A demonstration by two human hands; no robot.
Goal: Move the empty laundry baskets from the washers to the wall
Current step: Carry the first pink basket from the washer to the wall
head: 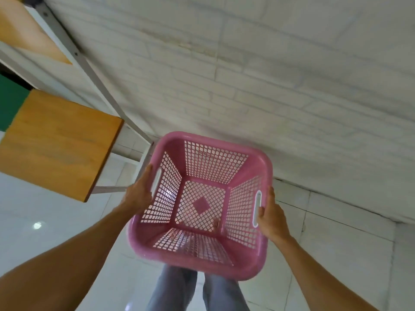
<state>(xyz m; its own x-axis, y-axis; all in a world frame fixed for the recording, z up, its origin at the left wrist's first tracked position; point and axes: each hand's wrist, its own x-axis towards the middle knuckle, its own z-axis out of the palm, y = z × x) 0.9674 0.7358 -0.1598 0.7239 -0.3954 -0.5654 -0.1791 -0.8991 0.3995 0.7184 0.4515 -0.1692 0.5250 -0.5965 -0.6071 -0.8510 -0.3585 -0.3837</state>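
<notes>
A pink plastic laundry basket (262, 161) with lattice walls and floor is held in the air in front of me, empty inside. My left hand (139, 191) grips its left rim beside the white handle slot. My right hand (271, 215) grips the right rim at the other handle slot. The basket hangs above the white tiled floor, close to the white brick wall (269, 75) ahead. My legs in grey trousers show beneath it.
A wooden-topped table (58, 142) on a white metal frame stands to the left, against the wall. Another wooden shelf (22, 30) sits higher at the top left. Glossy white floor tiles (336, 243) spread to the right of the basket.
</notes>
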